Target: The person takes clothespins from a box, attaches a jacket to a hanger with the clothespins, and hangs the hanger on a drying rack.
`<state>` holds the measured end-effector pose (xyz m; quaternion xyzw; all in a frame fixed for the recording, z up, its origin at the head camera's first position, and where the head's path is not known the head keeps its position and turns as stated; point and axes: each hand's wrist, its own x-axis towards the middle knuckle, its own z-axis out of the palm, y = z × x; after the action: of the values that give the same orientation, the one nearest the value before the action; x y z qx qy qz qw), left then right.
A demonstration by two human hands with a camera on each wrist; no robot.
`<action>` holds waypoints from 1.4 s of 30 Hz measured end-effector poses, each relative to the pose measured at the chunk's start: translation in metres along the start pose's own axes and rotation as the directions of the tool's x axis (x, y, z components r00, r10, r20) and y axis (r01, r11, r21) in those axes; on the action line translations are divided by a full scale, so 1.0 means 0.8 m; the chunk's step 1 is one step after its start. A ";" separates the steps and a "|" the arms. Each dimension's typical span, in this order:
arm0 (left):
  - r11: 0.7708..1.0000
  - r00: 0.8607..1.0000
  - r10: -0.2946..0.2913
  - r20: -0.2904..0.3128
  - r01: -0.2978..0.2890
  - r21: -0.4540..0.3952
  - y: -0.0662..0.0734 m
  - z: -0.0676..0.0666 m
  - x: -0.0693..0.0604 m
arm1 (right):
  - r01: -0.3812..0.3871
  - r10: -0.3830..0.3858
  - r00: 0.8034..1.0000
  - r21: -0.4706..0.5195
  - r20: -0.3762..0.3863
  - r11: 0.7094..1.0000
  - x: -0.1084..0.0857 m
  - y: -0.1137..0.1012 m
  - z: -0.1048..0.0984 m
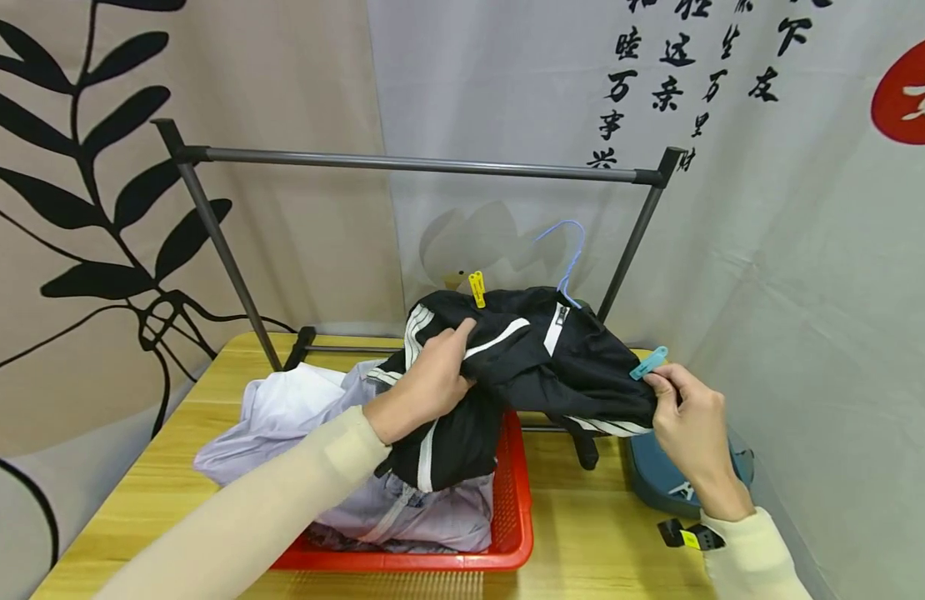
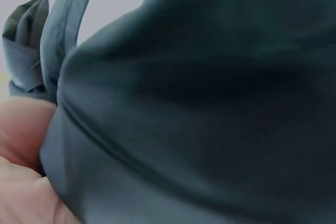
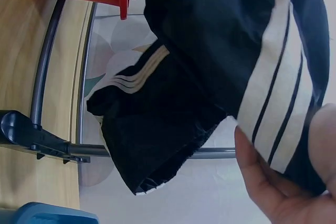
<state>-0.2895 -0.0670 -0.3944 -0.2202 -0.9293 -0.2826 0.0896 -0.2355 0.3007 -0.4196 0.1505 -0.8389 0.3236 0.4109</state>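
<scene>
A black sports garment with white stripes (image 1: 552, 358) is held up between both hands; its folds hide whether it is a jacket or trousers. My left hand (image 1: 431, 379) grips a bunched part of it, thumb on top. At the other end, my right hand (image 1: 691, 417) pinches the garment's edge beside a teal clothespin (image 1: 648, 363). In the right wrist view, thumb and fingers hold the striped fabric (image 3: 273, 82). A blue hanger (image 1: 571, 258) shows its hook above the cloth; the rest is hidden. A yellow clothespin (image 1: 477, 288) sits on the upper edge.
A red basket (image 1: 518, 508) holds lilac and white clothes (image 1: 305, 408) beneath my left arm. Behind stands a grey metal rack (image 1: 425, 162) on the wooden table (image 1: 582, 517). A blue container (image 1: 653, 471) stands at the right, near my right wrist.
</scene>
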 end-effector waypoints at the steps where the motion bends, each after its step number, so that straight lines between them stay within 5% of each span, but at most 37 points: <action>1: 1.000 1.000 -0.008 -0.016 0.007 -0.024 0.011 -0.010 0.000 | 0.000 0.000 1.000 0.000 -0.004 1.000 0.000 -0.001 0.000; 4: 0.996 0.999 -0.010 -0.047 0.006 -0.084 0.030 -0.023 0.002 | 0.004 -0.004 1.000 -0.012 -0.023 1.000 0.001 -0.002 -0.001; 10: 0.992 0.990 0.056 -0.131 -0.070 -0.106 0.027 -0.005 0.016 | 0.036 -0.038 0.998 -0.045 -0.047 0.998 0.003 -0.005 -0.004; 15: 0.979 0.966 0.082 -0.247 -0.124 -0.161 0.027 0.007 0.033 | 0.060 -0.064 0.996 -0.065 -0.067 0.996 0.005 -0.008 -0.005; 20: 0.954 0.934 0.047 -0.354 -0.148 -0.261 0.037 0.014 0.054 | 0.090 -0.097 0.992 -0.079 -0.086 0.993 0.007 -0.012 -0.006; 23: 0.919 0.925 -0.017 -0.379 -0.135 -0.371 0.045 0.020 0.066 | 0.093 -0.102 0.991 -0.095 -0.091 0.991 0.008 -0.013 -0.007; 26: 0.855 0.912 -0.092 -0.400 -0.134 -0.501 0.055 0.031 0.077 | 0.092 -0.102 0.991 -0.103 -0.089 0.990 0.008 -0.014 -0.007; 29: 0.729 0.887 -0.184 -0.422 -0.165 -0.664 0.068 0.047 0.086 | 0.094 -0.103 0.991 -0.104 -0.086 0.990 0.008 -0.013 -0.009; 31: 0.622 0.863 -0.258 -0.434 -0.195 -0.758 0.078 0.059 0.091 | 0.097 -0.106 0.991 -0.103 -0.083 0.990 0.009 -0.013 -0.009; 34: 0.421 0.837 -0.366 -0.406 -0.240 -0.875 0.092 0.078 0.099 | 0.095 -0.103 0.991 -0.102 -0.084 0.990 0.010 -0.012 -0.010; 36: 0.293 0.835 -0.422 -0.353 -0.243 -0.925 0.098 0.089 0.102 | 0.091 -0.100 0.991 -0.102 -0.085 0.991 0.010 -0.011 -0.011; 38: 0.196 0.851 -0.433 -0.298 -0.234 -0.952 0.098 0.097 0.104 | 0.090 -0.099 0.991 -0.106 -0.088 0.990 0.010 -0.010 -0.010; 39: 0.173 0.866 -0.414 -0.281 -0.229 -0.958 0.096 0.100 0.104 | 0.092 -0.101 0.991 -0.110 -0.088 0.990 0.009 -0.009 -0.010; 40: 0.189 0.883 -0.381 -0.275 -0.217 -0.958 0.092 0.102 0.104 | 0.095 -0.105 0.991 -0.114 -0.088 0.989 0.009 -0.008 -0.010; 41: 0.237 0.903 -0.334 -0.270 -0.197 -0.951 0.087 0.104 0.104 | 0.099 -0.110 0.990 -0.117 -0.089 0.988 0.009 -0.007 -0.009; 42: 0.313 0.924 -0.277 -0.264 -0.173 -0.934 0.080 0.104 0.104 | 0.103 -0.114 0.990 -0.119 -0.087 0.988 0.008 -0.006 -0.009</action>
<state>-0.3372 0.0575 -0.4075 -0.1408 -0.5562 -0.8115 0.1109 -0.2328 0.3021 -0.4092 0.1571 -0.8264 0.2589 0.4747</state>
